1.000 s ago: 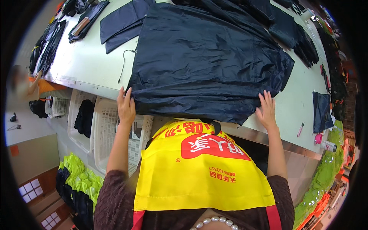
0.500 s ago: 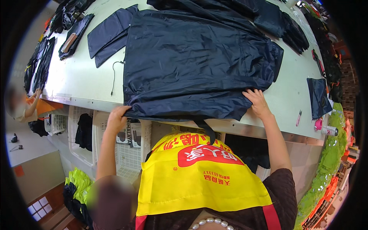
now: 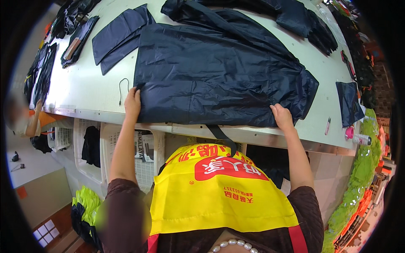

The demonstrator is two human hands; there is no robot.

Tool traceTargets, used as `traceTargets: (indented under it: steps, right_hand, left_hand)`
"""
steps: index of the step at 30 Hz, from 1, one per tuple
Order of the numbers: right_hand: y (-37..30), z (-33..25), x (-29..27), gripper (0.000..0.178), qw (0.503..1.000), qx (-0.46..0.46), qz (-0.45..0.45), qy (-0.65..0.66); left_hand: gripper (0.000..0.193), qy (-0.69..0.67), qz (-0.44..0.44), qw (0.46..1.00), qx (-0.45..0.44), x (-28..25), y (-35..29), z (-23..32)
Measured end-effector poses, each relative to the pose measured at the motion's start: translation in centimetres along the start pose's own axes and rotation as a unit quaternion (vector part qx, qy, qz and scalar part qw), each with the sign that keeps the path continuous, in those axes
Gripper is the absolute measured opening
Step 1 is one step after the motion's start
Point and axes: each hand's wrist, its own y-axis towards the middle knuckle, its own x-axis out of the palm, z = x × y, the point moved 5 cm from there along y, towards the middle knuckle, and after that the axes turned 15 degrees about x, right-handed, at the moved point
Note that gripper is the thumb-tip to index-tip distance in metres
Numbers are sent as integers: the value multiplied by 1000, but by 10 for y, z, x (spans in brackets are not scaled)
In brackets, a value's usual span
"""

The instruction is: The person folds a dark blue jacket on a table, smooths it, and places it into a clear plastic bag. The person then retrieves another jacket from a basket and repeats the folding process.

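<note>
A dark navy, shiny thin-fabric garment [image 3: 211, 63] lies spread across the white table in front of me. Its near part is folded over into a wide band along the table's front edge, with creases toward the right. At the left end of that band, my left hand [image 3: 133, 104] is closed on the fabric's corner, its fingertips partly hidden. My right hand [image 3: 282, 116] pinches the band's near edge toward the right, fingers bent and thumb against the cloth. Beyond the right hand, the garment's bunched end [image 3: 310, 90] tapers off.
Folded dark pieces [image 3: 120, 36] lie left of the garment, beside a thin cord [image 3: 122, 90]. More dark bundles [image 3: 301, 23] sit at the far right. A pink pen [image 3: 328, 125] and a bottle [image 3: 362, 139] are at right. White crates [image 3: 160, 145] stand below. A co-worker's hand [image 3: 39, 106] shows far left.
The garment's near part has come to lie flat as a folded band. My left hand has moved away from me, up the left edge; my right hand has shifted slightly nearer.
</note>
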Motion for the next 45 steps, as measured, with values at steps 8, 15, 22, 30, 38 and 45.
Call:
traceTargets:
  steps: [8,15,22,30,38,45]
  right_hand:
    - [-29,-57,-50,21,983,-51,148,-95]
    - [-130,-256,-197,36,741,-419,-249,463]
    - [-132,-303,-225,36,660,-570,-169,459]
    - [68,-264,-99,47,937,-266,132,186]
    - [332,-111,-24,26,976,103,192,15]
    - [328,-168,-79,38,888,-216,335,230]
  left_hand:
    - [33,69,127,975,170,-25,26,105]
    - [58,107,-190,909,356,55,-20,174]
    - [57,75,-200,912,349,61,-15,177]
    - [57,53,-238,908,340,57,-6,179]
    - [56,27,-283,905,316,61,0,173]
    - [58,43,-319,899,298,67,-7,167]
